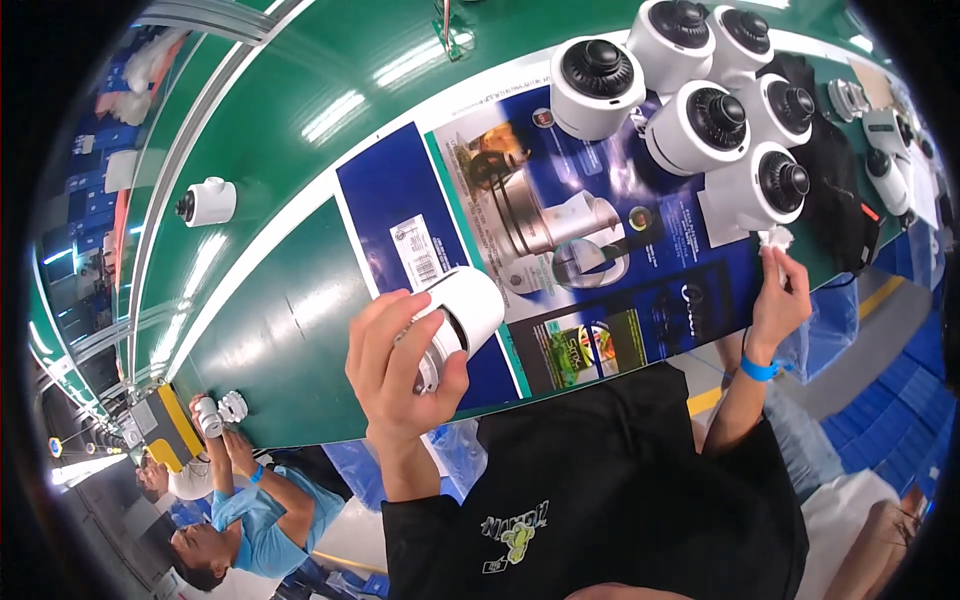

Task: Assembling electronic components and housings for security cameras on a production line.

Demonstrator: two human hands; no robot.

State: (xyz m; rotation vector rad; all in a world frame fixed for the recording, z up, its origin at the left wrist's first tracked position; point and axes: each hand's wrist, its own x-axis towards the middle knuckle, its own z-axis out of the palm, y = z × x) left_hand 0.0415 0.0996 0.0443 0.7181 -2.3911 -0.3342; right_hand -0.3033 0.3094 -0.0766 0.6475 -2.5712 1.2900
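My left hand point(405, 375) is wrapped round a white dome security camera point(471, 303), tilted over the near edge of the printed sheet. Its lens side is mostly hidden by my fingers. Toward the right, my right hand point(783, 300) pinches a small crumpled white wipe point(776, 238). Just beyond that wipe stands a white camera with a black ribbed dome point(783, 184). Several more cameras of the same kind, such as the one with its black lens facing up point(597, 88), stand grouped at the far right.
A dark blue printed cardboard sheet point(385, 185) covers part of the green table point(290, 310). One white camera point(211, 201) lies at the far left. Black fabric point(835, 170) and other white devices point(886, 135) are at the right. A co-worker point(270, 520) handles a white part at the lower left.
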